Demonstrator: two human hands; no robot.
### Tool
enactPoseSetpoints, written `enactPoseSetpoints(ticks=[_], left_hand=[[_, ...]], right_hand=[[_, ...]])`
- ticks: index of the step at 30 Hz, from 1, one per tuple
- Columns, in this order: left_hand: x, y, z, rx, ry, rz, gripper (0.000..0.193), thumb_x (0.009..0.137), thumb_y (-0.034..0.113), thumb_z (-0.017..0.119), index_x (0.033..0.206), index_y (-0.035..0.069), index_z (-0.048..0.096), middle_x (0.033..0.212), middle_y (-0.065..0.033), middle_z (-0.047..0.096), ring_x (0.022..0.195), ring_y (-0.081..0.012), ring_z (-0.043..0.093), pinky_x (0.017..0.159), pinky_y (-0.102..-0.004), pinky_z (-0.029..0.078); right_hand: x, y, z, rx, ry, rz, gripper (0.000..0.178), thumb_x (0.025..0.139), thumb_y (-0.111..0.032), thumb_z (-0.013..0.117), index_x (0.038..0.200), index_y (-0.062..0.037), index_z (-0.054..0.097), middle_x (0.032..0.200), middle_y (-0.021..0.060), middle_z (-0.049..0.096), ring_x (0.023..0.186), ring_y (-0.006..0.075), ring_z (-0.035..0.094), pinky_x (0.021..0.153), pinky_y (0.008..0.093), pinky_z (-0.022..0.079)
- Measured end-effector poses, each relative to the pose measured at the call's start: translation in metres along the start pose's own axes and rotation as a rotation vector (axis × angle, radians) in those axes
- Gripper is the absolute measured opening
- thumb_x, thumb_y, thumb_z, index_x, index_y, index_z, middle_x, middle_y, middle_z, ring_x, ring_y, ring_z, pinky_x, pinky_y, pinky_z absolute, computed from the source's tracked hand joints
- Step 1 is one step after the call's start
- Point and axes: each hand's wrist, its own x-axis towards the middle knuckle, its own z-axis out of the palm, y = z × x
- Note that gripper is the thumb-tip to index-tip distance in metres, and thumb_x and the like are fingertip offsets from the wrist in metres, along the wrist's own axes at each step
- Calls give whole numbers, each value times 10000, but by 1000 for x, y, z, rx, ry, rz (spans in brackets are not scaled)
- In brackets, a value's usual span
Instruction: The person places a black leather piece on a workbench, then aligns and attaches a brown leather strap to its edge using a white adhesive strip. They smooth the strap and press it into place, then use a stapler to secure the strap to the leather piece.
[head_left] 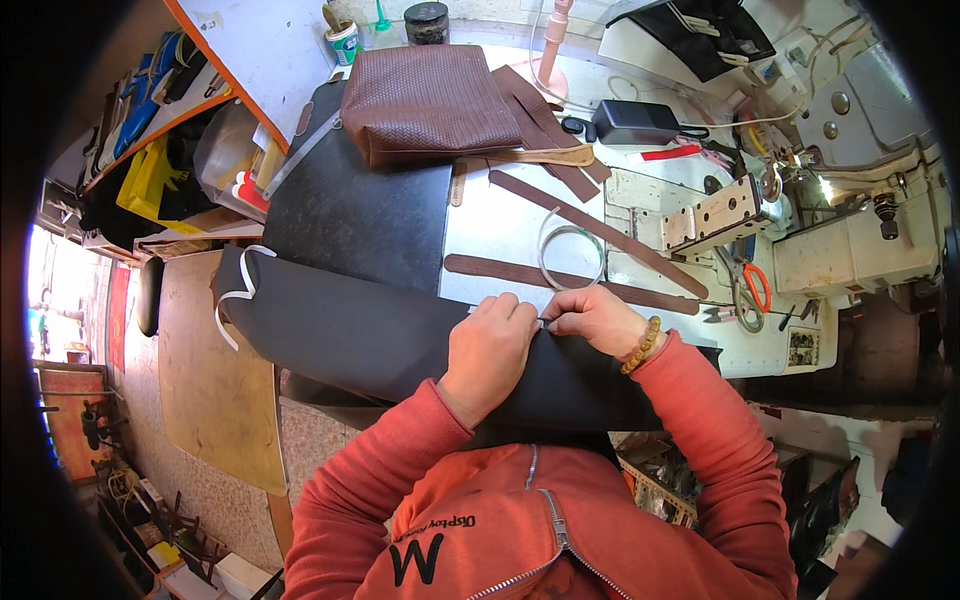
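Note:
A large dark leather-like sheet [340,315] lies across my lap and the table's near edge. My left hand [492,350] is closed in a pinch on its upper edge, fingers bent over the top. Beside it, a short gap to the right, my right hand [600,322] pinches the same edge between thumb and forefinger. A sliver of something pale shows at the edge between my fingertips; its kind is hard to make out. At the sheet's left end a thin white strip [236,294] hangs in loose curls. Just beyond my right hand lies a coil of narrow whitish strip [572,258].
Brown straps [600,235] cross the table behind my hands. Farther back are a brown woven bag [430,105], a black board [350,210] and a black box [633,122]. On the right stand a sewing machine [850,255] and orange-handled scissors [755,285].

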Motion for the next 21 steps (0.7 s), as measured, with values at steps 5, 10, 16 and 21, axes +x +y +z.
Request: enactPoseSetpoints(ticks=[5,10,16,21], left_hand=[[0,1,-3,-58,-20,-33,73,832,102,698,819,75,632,768,-77,564,731,-269,602,631,-379,492],[1,1,-4,-122,-61,-88,60,834,92,697,826,52,653,779,-94,591,740,-297,616,640,-397,498],[1,-2,-5,-195,-74,-101,42,845,60,677,849,26,654,786,-113,610,737,-321,625,640,-408,502],[0,-5,-5,-221,-95,-99,30,854,51,667,860,22,657,800,-119,614,746,-322,628,646,-402,503]], right_hand=[[-1,-3,0,-17,-25,-21,120,856,-50,642,945,21,681,819,12,663,792,83,578,748,249,475],[-2,-2,6,-37,-2,-94,130,849,-64,648,938,26,677,796,37,660,769,97,578,731,271,482],[-3,-4,9,-43,15,-88,135,845,-66,657,941,26,678,790,62,661,756,108,581,722,277,484],[-2,-4,5,-87,-26,-46,113,875,-49,643,953,25,677,824,-5,649,790,56,557,736,230,466]])
